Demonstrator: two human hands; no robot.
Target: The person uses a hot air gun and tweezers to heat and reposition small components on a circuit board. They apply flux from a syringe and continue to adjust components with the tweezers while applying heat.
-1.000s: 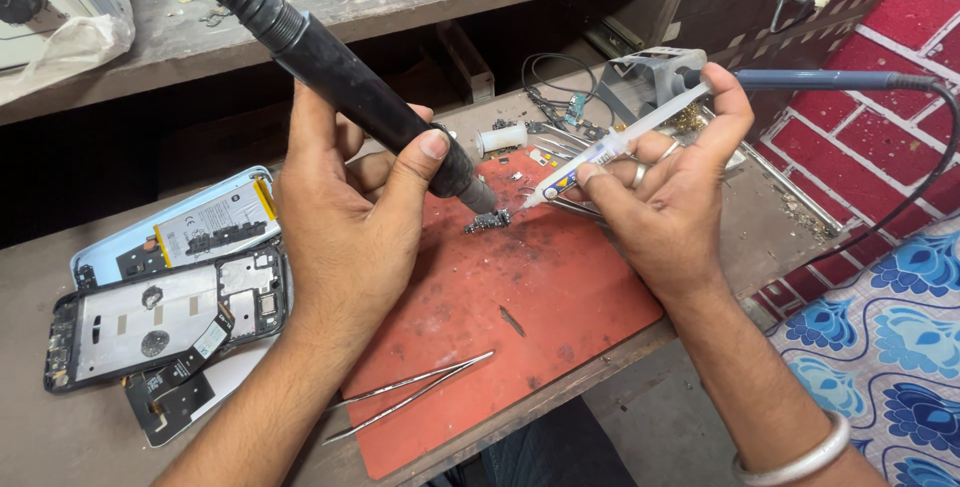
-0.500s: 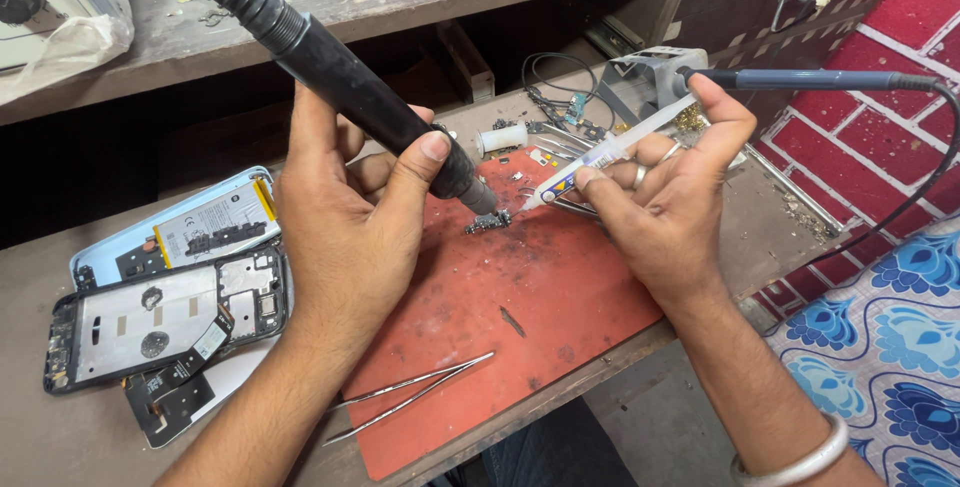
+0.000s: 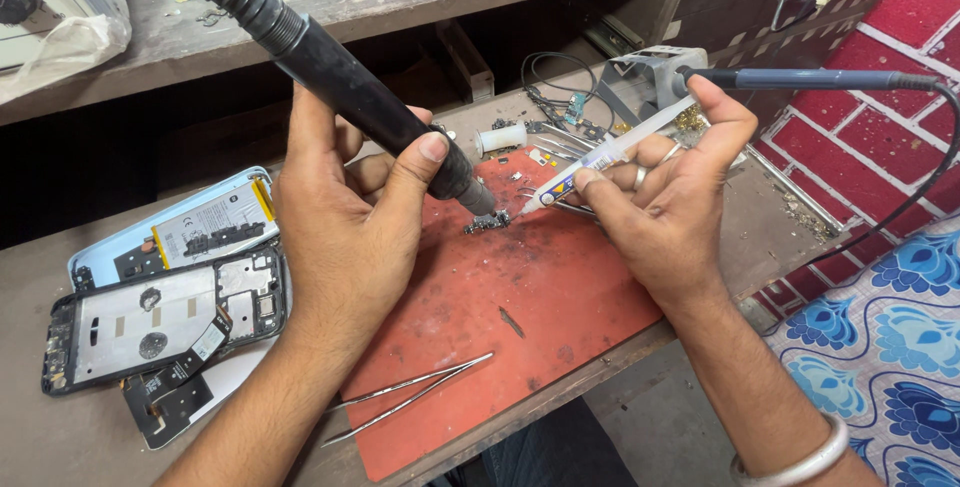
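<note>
Left hand (image 3: 345,237) pinches the black hot-air handpiece (image 3: 375,112), right hand (image 3: 665,212) pinches a slim syringe (image 3: 600,159), both aimed at the small circuit part (image 3: 487,221) at frame centre on the red mat (image 3: 500,317); risk: the unsecured part may shift or scorch.

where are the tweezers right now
In the head view, the tweezers lie unheld at the near edge of the red work mat, just right of the left forearm.

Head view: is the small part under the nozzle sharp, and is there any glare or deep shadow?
Head view: the small board on the red mat is sharp; the tweezers glint mildly; the recess under the shelf is in deep shadow; straight edges bow slightly near the frame borders.
</note>
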